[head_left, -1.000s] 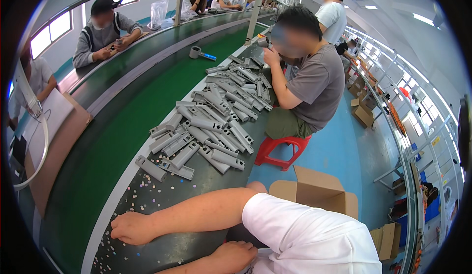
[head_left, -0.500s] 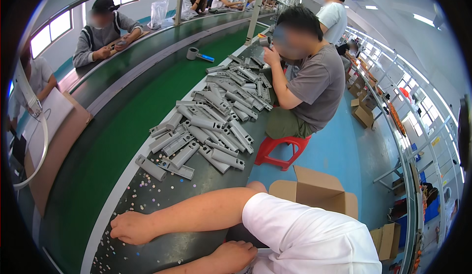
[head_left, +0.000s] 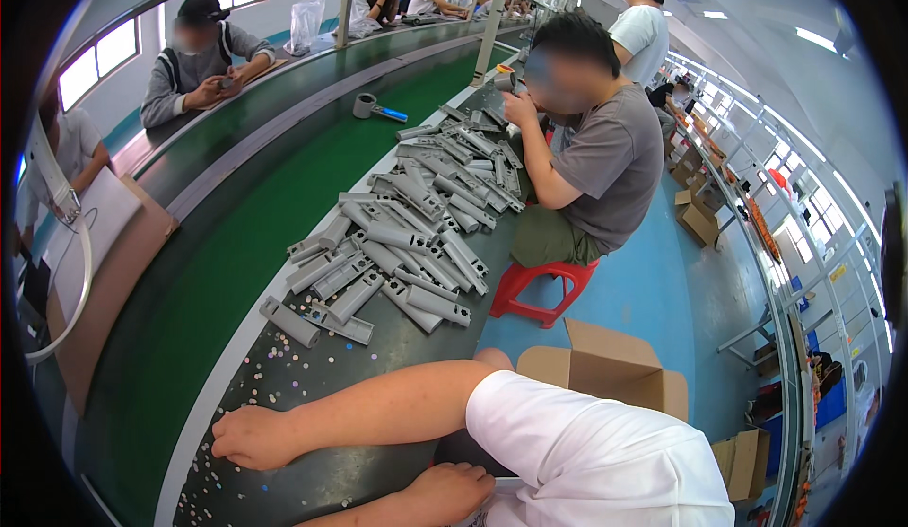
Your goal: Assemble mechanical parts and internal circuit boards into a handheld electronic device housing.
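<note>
My right hand (head_left: 255, 437) rests on the dark tabletop at the end of my outstretched right forearm, its fingers curled under in a loose fist. Nothing shows in it. Small round coloured dots lie scattered about it. Closer to me, my left hand (head_left: 449, 491) lies knuckles up between my right upper arm and the table's edge. Its fingers are bent down together, and I see nothing held. Beyond my right forearm, the nearest grey plastic handle shell (head_left: 291, 323) lies at the front of a large heap of similar shells (head_left: 397, 236).
A green conveyor belt (head_left: 241, 253) runs along the table, carrying a grey round-headed piece (head_left: 363, 105) with a blue strip. A co-worker on a red stool (head_left: 544, 290) holds a grey part. An open cardboard box (head_left: 605, 366) stands beside my right arm. People sit across the belt.
The piece with the blue strip has shifted slightly left along the belt. The person across has moved their hands, and the co-worker's hand has shifted a little. My hands are still.
</note>
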Motion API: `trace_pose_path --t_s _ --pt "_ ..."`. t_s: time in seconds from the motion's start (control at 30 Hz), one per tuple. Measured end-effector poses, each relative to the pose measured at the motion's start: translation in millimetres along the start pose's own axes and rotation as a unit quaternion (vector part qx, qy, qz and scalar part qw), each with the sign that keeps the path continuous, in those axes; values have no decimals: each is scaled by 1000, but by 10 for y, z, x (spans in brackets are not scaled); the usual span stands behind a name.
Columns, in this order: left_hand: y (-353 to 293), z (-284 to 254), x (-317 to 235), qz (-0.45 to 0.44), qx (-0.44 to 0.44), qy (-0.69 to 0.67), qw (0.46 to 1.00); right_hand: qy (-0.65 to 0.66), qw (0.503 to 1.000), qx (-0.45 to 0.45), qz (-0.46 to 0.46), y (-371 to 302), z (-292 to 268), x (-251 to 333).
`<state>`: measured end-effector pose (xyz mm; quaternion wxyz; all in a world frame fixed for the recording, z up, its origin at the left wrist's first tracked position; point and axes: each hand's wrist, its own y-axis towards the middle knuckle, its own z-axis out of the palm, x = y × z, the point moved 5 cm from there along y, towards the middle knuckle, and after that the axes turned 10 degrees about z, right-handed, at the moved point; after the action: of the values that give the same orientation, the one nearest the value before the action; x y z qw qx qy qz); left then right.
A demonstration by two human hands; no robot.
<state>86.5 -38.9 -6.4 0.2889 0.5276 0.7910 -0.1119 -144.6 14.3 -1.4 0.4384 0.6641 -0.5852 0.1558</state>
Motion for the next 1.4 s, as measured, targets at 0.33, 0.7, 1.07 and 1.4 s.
trace_pose_path --t_s 0.33,0.7,1.07,1.4 --pt "-5 0 2 -9 -4 1 1000 -7 1000 3 1 3 7 -4" --pt "3 7 -13 10 7 18 1000 -9 1000 -6 -8 -10 14 -11" --pt "25 32 51 22 -19 -13 1000 -6 998 28 49 -6 -145 67" --pt "-269 -624 301 -80 -376 -134 913 -105 937 -235 237 355 -2325 -645"
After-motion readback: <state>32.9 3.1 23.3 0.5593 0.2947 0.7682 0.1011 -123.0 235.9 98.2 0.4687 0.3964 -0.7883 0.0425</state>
